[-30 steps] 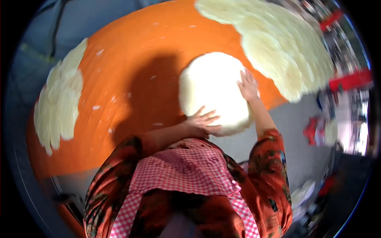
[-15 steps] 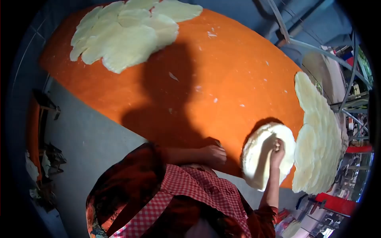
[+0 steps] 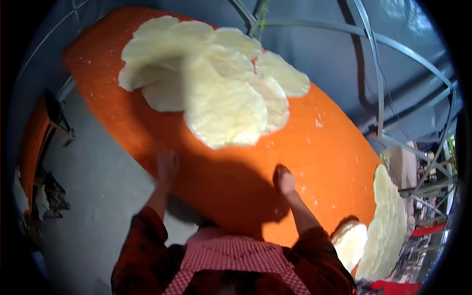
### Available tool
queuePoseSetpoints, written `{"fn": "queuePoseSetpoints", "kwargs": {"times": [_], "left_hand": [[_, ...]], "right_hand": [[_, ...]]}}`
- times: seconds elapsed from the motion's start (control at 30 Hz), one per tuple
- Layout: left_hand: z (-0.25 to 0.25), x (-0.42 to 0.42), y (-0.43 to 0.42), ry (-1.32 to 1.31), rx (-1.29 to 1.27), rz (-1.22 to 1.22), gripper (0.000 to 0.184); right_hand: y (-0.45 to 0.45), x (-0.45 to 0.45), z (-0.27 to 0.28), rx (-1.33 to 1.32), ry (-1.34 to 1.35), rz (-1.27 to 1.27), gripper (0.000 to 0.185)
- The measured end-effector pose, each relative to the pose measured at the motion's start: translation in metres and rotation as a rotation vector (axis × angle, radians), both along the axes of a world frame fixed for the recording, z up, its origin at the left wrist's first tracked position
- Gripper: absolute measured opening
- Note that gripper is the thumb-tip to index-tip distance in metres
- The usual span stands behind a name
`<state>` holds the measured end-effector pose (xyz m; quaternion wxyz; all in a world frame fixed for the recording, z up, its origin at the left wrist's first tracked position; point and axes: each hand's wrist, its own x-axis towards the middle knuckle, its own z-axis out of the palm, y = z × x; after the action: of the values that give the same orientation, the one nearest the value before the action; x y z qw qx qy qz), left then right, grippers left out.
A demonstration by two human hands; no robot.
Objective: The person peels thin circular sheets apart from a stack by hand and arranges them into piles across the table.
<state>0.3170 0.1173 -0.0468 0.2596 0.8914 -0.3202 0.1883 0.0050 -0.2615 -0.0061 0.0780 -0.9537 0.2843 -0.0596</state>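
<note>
Pale round dough sheets (image 3: 226, 110) overlap in a wide patch on the orange table covering (image 3: 216, 189). My left hand (image 3: 168, 164) is over the table's near left edge, in shadow and smeared by motion, so its fingers do not read clearly. To the right, just below the patch, my right hand (image 3: 285, 180) is closed, with its fingertips turned away; whatever it holds, if anything, is hidden. Neither hand touches the sheets. Near my right forearm lies a thick round stack of dough sheets (image 3: 350, 243), partly covered by my sleeve.
Another overlapping row of dough sheets (image 3: 386, 231) runs along the table's right end. Metal frame bars (image 3: 378, 73) and a grey-blue tarp wall (image 3: 314, 54) stand beyond the far edge. Grey floor (image 3: 98, 187) and a second orange-covered table (image 3: 32, 142) are at left.
My right hand has left the round stack and moved left over the table. My left hand has moved left and away from my body. The view has shifted toward the far sheets.
</note>
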Motion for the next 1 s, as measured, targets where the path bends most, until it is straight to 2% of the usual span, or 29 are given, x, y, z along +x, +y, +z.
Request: {"fn": "queuePoseSetpoints", "kwargs": {"times": [0.03,0.07,0.1,0.17,0.2,0.27,0.33,0.37,0.4,0.43,0.5,0.57,0.63,0.67,0.73,0.77,0.8,0.83,0.87,0.93,1.0], "left_hand": [[0.003,-0.001,-0.003,-0.042,0.0,-0.004,0.009],[0.008,-0.001,-0.007,-0.069,-0.061,0.004,0.008],[0.014,-0.004,-0.009,-0.087,-0.116,0.018,0.008],[0.025,-0.002,-0.006,0.055,-0.097,-0.042,0.008],[0.03,0.0,-0.006,0.069,-0.08,-0.023,0.008],[0.031,-0.004,-0.008,0.106,-0.046,-0.003,0.008],[0.026,-0.008,-0.005,0.123,-0.024,-0.029,0.007],[0.025,-0.001,-0.006,0.117,-0.02,-0.048,0.007],[0.022,0.001,-0.005,0.11,-0.021,-0.049,0.007],[0.023,0.001,-0.006,0.109,-0.026,-0.048,0.007],[0.032,0.004,-0.005,0.178,-0.051,-0.084,0.008],[0.022,0.005,0.001,0.171,-0.092,-0.122,0.009],[0.051,0.022,0.009,0.255,-0.29,-0.254,0.015],[0.003,0.008,0.015,0.378,-0.055,-0.177,0.009],[0.017,0.057,0.051,0.971,-0.058,-0.551,0.017],[0.019,0.103,0.067,1.099,-0.058,-0.668,0.017],[0.016,0.159,0.081,1.051,-0.083,-0.671,0.016],[0.015,0.224,0.096,0.978,-0.115,-0.64,0.016],[0.016,0.291,0.109,0.791,-0.163,-0.522,0.017],[0.02,0.424,0.132,0.384,-0.183,-0.213,0.019],[0.027,0.533,0.158,0.133,-0.084,0.053,0.022]], "right_hand": [[-0.001,0.003,-0.003,0.142,-0.047,-0.117,0.025],[-0.008,0.007,-0.009,0.212,-0.064,-0.029,0.023],[0.012,0.035,0.03,0.377,-0.1,-0.063,0.016],[0.038,0.1,0.083,0.855,-0.351,0.109,0.005],[0.075,0.138,0.15,1.117,-0.501,0.173,0.008],[0.125,0.183,0.254,0.985,-0.643,0.512,0.01],[0.145,0.208,0.311,0.728,-0.853,0.969,0.012],[0.153,0.217,0.325,0.856,-0.899,1.161,0.011],[0.162,0.234,0.356,0.817,-0.86,1.39,0.005],[0.184,0.24,0.349,0.89,-1.129,1.338,0.007],[0.215,0.267,0.35,0.938,-1.443,1.31,0.013],[0.223,0.297,0.35,1.01,-1.332,1.356,0.015],[0.219,0.332,0.326,1.067,-1.081,1.304,0.009],[0.22,0.359,0.315,1.041,-0.983,1.243,0.008],[0.23,0.435,0.289,0.815,-0.903,0.959,0.01],[0.234,0.471,0.266,1.039,-0.724,0.705,0.011],[0.233,0.508,0.236,1.236,-0.528,0.435,0.012],[0.223,0.549,0.198,1.296,-0.452,0.373,0.013],[0.212,0.586,0.161,1.362,-0.38,0.303,0.014],[0.201,0.67,0.124,1.406,-0.24,0.169,0.012],[0.188,0.758,0.096,1.465,-0.348,0.133,0.013]]}}
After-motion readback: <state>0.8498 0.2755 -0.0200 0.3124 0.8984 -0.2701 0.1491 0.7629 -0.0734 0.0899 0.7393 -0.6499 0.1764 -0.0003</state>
